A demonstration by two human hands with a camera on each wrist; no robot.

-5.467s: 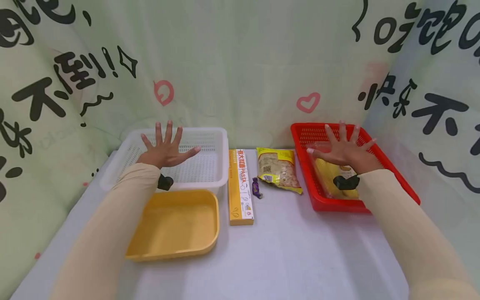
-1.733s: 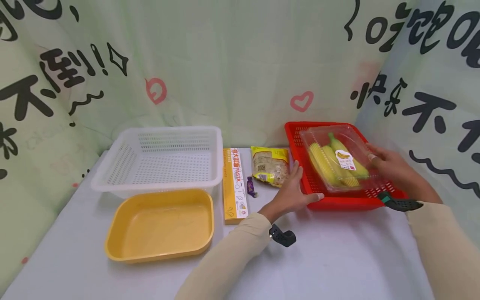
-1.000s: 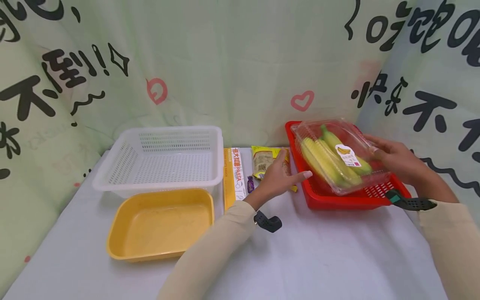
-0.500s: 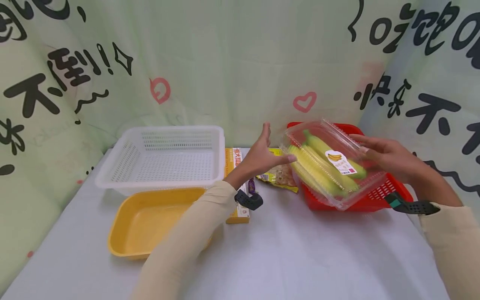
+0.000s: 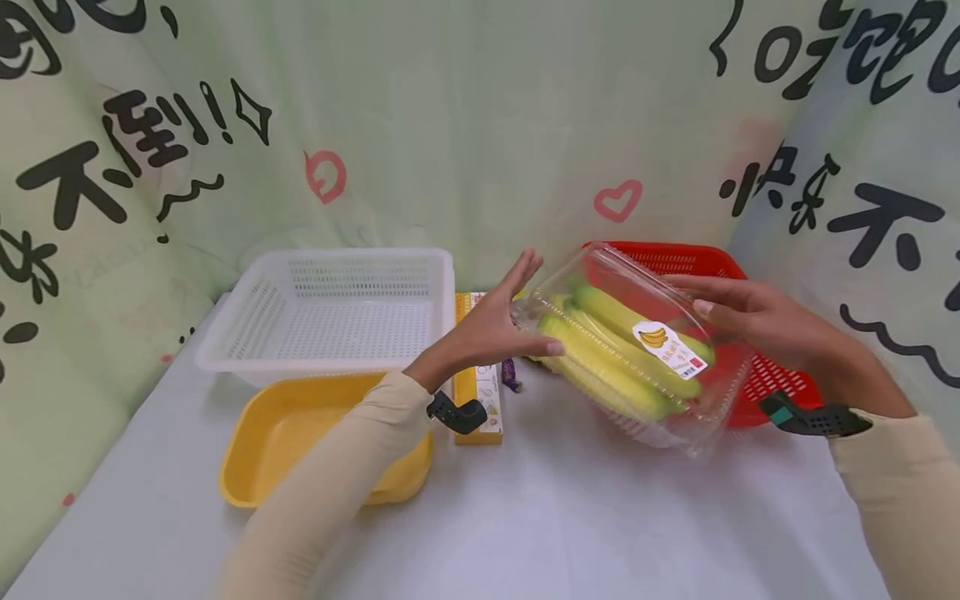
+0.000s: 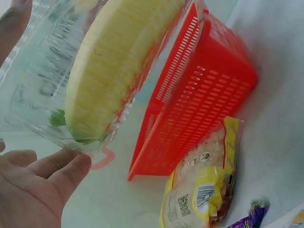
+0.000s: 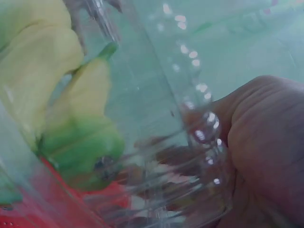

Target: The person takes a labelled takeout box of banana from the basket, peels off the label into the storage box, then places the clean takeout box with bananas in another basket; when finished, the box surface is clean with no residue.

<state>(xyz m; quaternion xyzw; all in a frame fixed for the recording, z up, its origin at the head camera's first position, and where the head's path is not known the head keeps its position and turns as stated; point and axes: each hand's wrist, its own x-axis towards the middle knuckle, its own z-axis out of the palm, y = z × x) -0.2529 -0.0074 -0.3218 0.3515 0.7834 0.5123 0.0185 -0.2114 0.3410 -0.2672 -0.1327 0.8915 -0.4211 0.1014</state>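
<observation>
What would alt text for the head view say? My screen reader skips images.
Two hands hold a clear box of bananas above a white table, beside a red basket, white basket and yellow tray.

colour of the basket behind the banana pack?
Red basket, with slotted walls; clearest in the left wrist view.

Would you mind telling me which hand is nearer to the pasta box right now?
Left. The left hand is raised just above the pasta box, touching the end of the clear banana pack. The right hand grips the pack's far side over the red basket.
</observation>
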